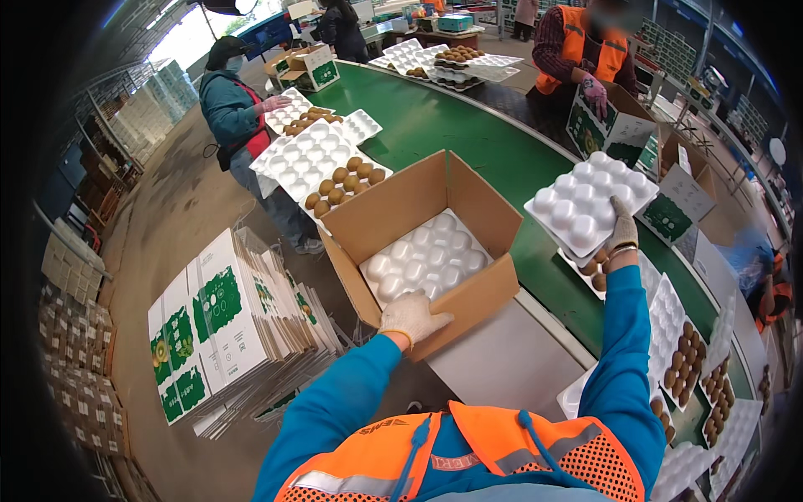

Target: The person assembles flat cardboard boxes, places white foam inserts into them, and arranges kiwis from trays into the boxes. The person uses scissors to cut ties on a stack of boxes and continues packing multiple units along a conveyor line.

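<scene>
My left hand, in a pale knit glove, grips the near rim of an open cardboard box. Inside the box lies a white moulded tray, its rounded bumps facing up. Off to the right, my gloved right hand holds another white moulded tray by its near right edge, bumps upward and tilted. Beneath that tray, partly hidden, brown kiwifruit sit in a tray on the green conveyor belt.
Flattened printed cartons stand stacked at the left. Kiwifruit trays line the belt at my right, and another kiwifruit tray is beyond the box. One co-worker stands across at left; another handles a carton.
</scene>
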`<action>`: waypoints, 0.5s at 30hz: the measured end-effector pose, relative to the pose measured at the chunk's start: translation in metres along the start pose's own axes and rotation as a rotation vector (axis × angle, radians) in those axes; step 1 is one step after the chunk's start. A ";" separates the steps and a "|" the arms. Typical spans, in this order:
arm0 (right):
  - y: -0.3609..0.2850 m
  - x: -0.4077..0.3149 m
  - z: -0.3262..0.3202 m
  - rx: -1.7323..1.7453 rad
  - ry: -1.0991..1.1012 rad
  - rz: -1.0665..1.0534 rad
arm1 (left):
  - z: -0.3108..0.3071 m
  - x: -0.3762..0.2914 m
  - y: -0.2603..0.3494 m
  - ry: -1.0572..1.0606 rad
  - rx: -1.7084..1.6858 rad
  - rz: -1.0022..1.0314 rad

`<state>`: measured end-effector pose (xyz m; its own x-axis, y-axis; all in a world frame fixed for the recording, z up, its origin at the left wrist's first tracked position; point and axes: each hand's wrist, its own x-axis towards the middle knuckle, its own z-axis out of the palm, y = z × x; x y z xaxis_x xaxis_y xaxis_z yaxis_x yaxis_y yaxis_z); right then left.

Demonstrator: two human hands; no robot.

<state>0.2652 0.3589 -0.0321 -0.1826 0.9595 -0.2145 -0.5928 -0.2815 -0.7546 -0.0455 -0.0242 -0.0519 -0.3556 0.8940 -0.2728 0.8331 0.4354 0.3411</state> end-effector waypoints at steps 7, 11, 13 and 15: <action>-0.037 -0.163 0.084 -0.093 -0.229 -0.105 | 0.014 0.021 0.001 0.030 -0.023 0.056; 0.060 -0.238 0.168 -0.119 -0.105 0.003 | 0.026 0.031 -0.003 0.101 -0.007 0.156; 0.149 -0.247 0.210 -0.141 -0.203 0.082 | 0.089 0.059 -0.061 0.568 -0.018 0.343; 0.205 -0.194 0.195 -0.251 -0.090 0.012 | 0.062 0.031 -0.025 0.417 0.069 0.415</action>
<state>0.0264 0.1128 -0.0240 -0.2645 0.9481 -0.1765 -0.3794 -0.2706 -0.8848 -0.0505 -0.0142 -0.1244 -0.1189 0.9604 0.2522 0.9587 0.0450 0.2808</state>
